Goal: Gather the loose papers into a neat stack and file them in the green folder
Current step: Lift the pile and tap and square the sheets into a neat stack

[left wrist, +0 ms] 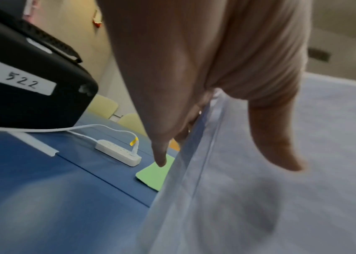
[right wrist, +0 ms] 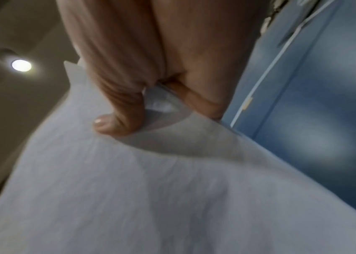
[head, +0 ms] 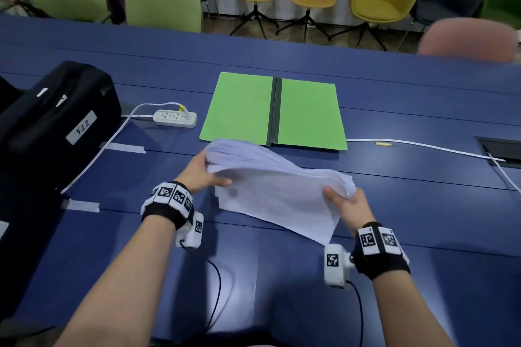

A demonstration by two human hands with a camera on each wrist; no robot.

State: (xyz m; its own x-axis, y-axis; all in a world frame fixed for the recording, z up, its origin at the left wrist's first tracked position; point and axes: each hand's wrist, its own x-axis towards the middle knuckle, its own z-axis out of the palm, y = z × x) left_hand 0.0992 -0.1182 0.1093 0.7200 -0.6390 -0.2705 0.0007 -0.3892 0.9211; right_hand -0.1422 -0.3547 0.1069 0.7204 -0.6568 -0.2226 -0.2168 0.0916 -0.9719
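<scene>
A thick stack of white papers [head: 276, 189] is lifted off the blue table, bent and sagging between both hands. My left hand [head: 204, 173] grips its left edge, thumb on top and fingers underneath. My right hand [head: 342, 201] pinches its right edge, thumb on top. The green folder [head: 242, 110] lies open and flat just beyond the papers, its dark spine in the middle. In the left wrist view the papers [left wrist: 281, 189] fill the right side under my left hand [left wrist: 216, 137], with a corner of the folder [left wrist: 153, 175] showing. The right wrist view shows my right hand [right wrist: 150, 110] on the papers [right wrist: 150, 189].
A black case [head: 56, 118] labelled 522 stands at the left. A white power strip [head: 174, 118] and its cable lie left of the folder. Another white cable [head: 423, 146] runs right toward a table hatch [head: 501, 153]. Chairs line the far table [head: 112, 234] edge.
</scene>
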